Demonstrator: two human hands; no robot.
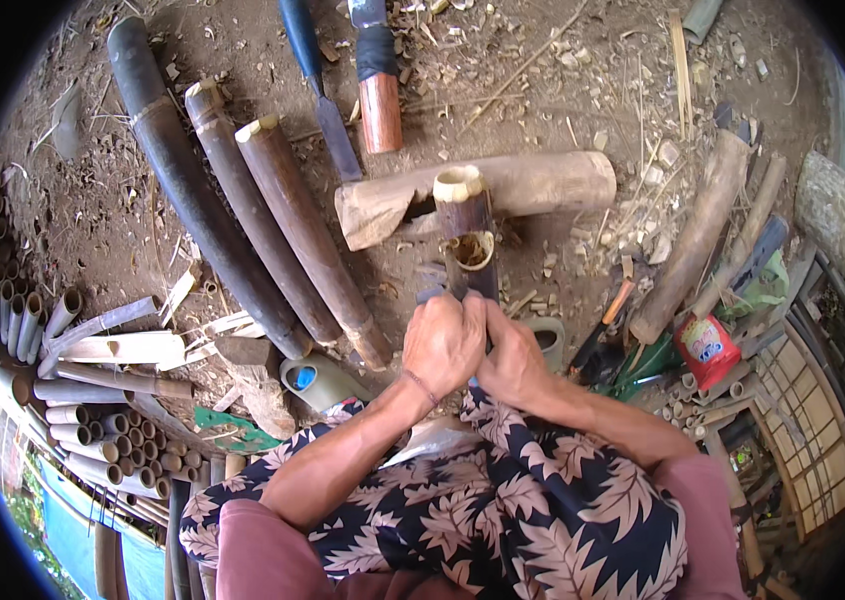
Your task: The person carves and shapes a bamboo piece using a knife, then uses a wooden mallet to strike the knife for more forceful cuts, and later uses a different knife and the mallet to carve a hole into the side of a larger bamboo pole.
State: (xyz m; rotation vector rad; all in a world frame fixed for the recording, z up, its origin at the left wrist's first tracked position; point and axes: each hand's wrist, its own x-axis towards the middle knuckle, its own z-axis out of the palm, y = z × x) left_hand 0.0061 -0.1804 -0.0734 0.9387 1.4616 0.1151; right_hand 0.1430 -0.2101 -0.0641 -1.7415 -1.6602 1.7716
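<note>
A dark bamboo tube (465,215) with a pale cut rim points away from me, its far end lying over a thick pale bamboo log (553,185). An opening cut into its upper side shows a hollow, light-edged inside. My left hand (443,345) is closed at the tube's near part, beside a dark, flat-looking piece; what its fingers grip is hidden. Pressed against it, my right hand (520,362) is closed around the near part of the tube. A small bit of blue shows below the hands. Leaf-patterned cloth (563,470) covers my lap.
Three long bamboo poles (208,190) lie at left. Beyond the log are a blue-handled chisel (328,110) and a wooden-handled tool (381,110). Cut bamboo tubes (123,440) are stacked at lower left. A red packet (707,350) sits at right, and shavings litter the soil.
</note>
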